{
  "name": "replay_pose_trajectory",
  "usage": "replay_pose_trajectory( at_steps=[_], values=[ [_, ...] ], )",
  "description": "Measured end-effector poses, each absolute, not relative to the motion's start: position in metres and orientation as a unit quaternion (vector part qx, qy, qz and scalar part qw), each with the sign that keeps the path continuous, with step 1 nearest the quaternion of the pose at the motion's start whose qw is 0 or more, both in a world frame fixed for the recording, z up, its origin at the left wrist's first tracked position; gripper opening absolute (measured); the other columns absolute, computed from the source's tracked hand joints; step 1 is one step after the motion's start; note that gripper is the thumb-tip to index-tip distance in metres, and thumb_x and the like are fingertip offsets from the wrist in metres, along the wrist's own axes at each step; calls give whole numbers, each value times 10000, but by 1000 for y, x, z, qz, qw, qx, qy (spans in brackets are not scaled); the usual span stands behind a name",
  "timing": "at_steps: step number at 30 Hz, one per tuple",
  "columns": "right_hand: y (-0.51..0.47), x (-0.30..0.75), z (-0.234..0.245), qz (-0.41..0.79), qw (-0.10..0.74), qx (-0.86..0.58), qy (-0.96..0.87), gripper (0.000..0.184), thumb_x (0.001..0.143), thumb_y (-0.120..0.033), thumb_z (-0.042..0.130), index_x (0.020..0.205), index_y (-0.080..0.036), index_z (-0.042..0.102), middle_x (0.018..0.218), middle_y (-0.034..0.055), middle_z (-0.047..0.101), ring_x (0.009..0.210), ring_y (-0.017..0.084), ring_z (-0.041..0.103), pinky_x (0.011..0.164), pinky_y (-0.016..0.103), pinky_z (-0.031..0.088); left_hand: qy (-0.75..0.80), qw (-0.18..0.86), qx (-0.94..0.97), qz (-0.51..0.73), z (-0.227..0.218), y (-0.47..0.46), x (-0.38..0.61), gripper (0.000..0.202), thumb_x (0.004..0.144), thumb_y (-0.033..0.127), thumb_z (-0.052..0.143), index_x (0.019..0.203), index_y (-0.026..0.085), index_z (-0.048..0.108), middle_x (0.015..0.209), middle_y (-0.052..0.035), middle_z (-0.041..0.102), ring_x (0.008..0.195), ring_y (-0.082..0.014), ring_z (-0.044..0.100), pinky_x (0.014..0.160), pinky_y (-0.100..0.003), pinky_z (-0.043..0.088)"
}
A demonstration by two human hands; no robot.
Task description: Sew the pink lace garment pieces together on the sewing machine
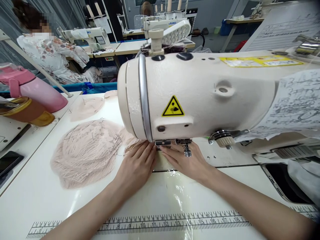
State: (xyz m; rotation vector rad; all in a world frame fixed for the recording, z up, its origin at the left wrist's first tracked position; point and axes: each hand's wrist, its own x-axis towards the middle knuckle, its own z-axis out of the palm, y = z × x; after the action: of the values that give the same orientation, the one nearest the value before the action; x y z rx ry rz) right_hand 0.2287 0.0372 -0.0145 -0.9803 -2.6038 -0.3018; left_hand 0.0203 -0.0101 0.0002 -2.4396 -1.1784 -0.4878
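My left hand (140, 160) is at the needle area, its fingers close together and bent over the edge of a pale pink lace piece (130, 141). Opposite it, my right hand (187, 161) rests palm down, fingers stretched toward the presser foot and partly hidden under the head of the sewing machine (200, 96). Whether fabric lies beneath the right fingertips is hidden. Left of my hands lies a heap of pale pink lace pieces (87, 153) with loose dark threads on it.
Another sheer piece (87, 108) lies farther back. At left are a pink bottle (42, 90), a brown cup (32, 113) and a dark phone (10, 161). A second phone (285, 181) is at right. A printed ruler (150, 224) runs along the front. A person (52, 56) sits beyond.
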Motion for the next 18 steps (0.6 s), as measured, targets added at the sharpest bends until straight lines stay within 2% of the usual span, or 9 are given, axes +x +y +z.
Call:
replay_pose_trajectory(
  at_steps=[3,8,10,15,18],
  values=[
    [33,228,-9,-106,164,-343,-919,357,1002,-308,325,1221,-254,602,909,43,714,777,185,654,629,344,433,-445,164,-866,-160,1,-9,19,333,940,186,455,1209,50,596,1190,-147,666,1067,-270,643,932,-438,518],
    [32,229,-3,-73,117,-353,-925,419,1015,-301,243,1202,-306,618,737,34,690,718,185,655,613,347,457,-447,140,-870,-155,3,-8,18,373,948,204,440,1284,89,551,1251,-123,638,1094,-264,632,939,-438,509],
    [32,229,-1,-55,116,-353,-927,411,1008,-284,261,1163,-336,639,788,32,702,729,188,658,614,351,464,-446,137,-871,-156,3,-8,18,370,945,202,444,1279,94,560,1247,-118,641,1096,-265,632,931,-434,512],
    [31,227,3,-36,129,-357,-925,367,968,-212,361,1130,-367,651,1060,19,693,871,204,661,667,368,482,-457,117,-867,-158,1,-7,17,379,935,201,459,1287,104,564,1259,-125,633,1093,-265,636,927,-430,508],
    [30,227,2,-39,153,-356,-921,364,959,-213,373,1147,-362,647,1071,25,688,891,210,657,665,364,478,-463,113,-864,-159,0,-7,17,382,938,210,452,1290,113,563,1260,-122,632,1096,-263,635,919,-421,504]
  ],
)
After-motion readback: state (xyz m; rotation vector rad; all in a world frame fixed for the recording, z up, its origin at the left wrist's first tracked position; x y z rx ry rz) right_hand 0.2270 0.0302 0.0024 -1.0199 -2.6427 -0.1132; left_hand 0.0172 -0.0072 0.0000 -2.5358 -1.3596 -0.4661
